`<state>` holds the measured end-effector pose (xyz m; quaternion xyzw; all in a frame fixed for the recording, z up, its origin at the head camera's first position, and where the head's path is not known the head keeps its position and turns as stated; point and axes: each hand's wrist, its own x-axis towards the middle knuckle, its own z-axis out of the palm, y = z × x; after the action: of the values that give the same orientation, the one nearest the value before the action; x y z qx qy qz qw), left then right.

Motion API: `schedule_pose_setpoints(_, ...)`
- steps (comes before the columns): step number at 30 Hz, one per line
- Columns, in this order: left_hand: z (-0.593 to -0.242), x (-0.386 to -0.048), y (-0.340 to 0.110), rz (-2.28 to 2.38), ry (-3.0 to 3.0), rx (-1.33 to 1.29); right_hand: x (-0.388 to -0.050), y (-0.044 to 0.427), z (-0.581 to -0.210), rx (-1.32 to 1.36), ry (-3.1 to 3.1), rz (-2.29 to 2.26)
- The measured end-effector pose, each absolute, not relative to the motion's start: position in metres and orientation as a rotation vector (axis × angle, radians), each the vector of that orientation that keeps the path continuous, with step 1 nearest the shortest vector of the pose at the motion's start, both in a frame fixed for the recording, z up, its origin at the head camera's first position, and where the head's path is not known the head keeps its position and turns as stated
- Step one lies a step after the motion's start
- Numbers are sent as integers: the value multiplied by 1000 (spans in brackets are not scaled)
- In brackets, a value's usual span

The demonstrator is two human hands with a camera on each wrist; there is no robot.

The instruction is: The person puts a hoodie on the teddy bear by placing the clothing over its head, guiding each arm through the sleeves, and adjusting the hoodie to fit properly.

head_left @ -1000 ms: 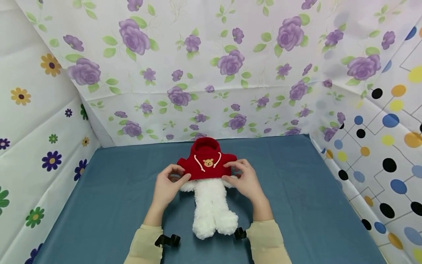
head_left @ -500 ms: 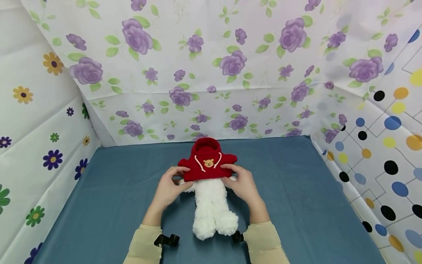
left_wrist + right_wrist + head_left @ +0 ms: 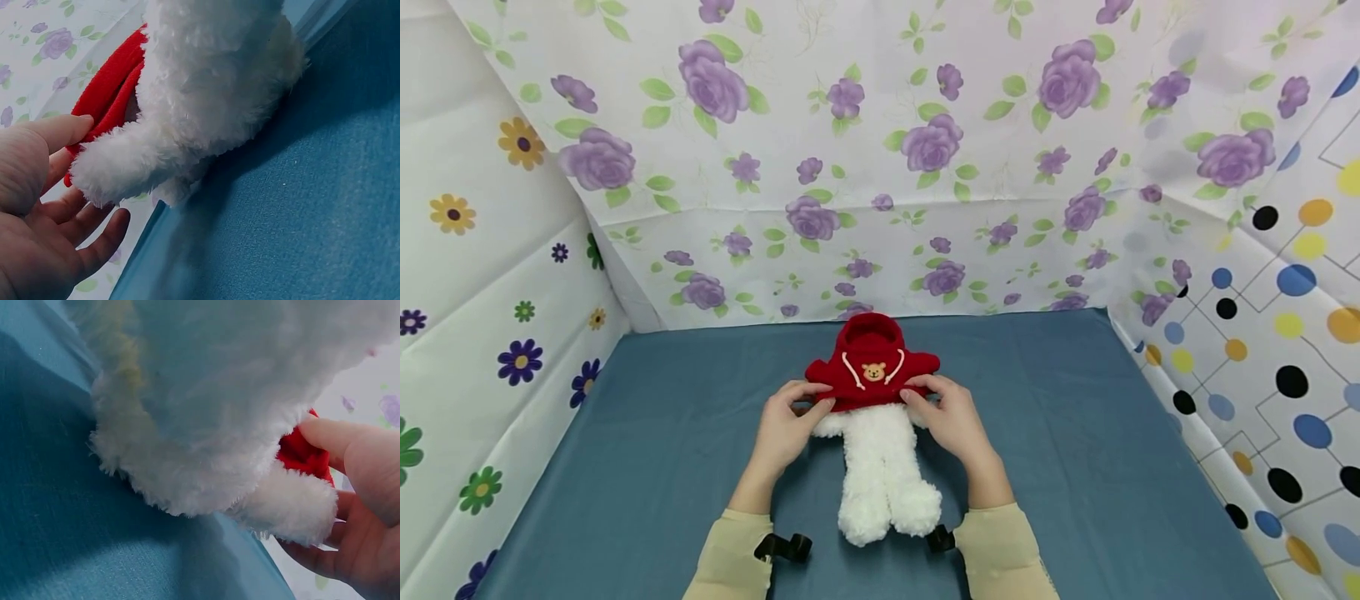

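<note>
A white fluffy plush toy [image 3: 880, 467] lies on its back with its legs toward me. Over its upper end is a small red hoodie [image 3: 874, 393] with white drawstrings and a bear face patch. No head shows in the hood opening. At the hem's left side, my left hand [image 3: 784, 423] pinches the red cloth, and my right hand [image 3: 951, 421] pinches it at the right side. In the left wrist view, a plush arm sticks out below the hoodie [image 3: 115, 103] beside my fingers. The right wrist view likewise has an arm under the red hem [image 3: 305, 453].
A blue cloth [image 3: 647, 467] covers the table. Floral and dotted sheets [image 3: 865, 167] stand round the back and sides. Black straps [image 3: 782, 547] sit at both wrists, close to the plush feet.
Both hands have shifted slightly along the hoodie's sides, the right one inward. The thumbs have moved up from under the hem onto the cloth. The plush toy stays in place.
</note>
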<state>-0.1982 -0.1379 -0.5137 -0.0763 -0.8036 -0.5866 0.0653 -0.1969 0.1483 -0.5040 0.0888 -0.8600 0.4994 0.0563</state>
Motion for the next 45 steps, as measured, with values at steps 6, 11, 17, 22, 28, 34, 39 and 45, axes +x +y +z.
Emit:
schedule_pose_setpoints(6, -513, -201, -136, -1773, -2410, -231, -197, 150, -503, 280, -2603, 1528)
schedule_pose_setpoints(11, -514, -200, -135, -1776, -2403, -222, -198, 151, -504, 273, -2609, 1530)
schedule_pose_setpoints(17, -515, -199, -134, -1802, -2387, -187, -198, 152, -507, 289, -2619, 1493)
schedule_pose_setpoints(22, -516, -199, -132, -1806, -2385, -164, -198, 153, -507, 291, -2614, 1451)
schedule_pose_setpoints(28, -508, -196, -131, -1815, -2371, -164, -199, 152, -504, 304, -2484, 1422)
schedule_pose_setpoints(34, -499, -198, -130, -1901, -2363, -149, -200, 152, -495, 355, -2394, 1362)
schedule_pose_setpoints(39, -485, -203, -128, -1921, -2371, -182, -208, 153, -475, 397, -2457, 1415)
schedule_pose_setpoints(45, -469, -212, -126, -1861, -2499, -241, -223, 156, -452, 382, -2591, 1731)
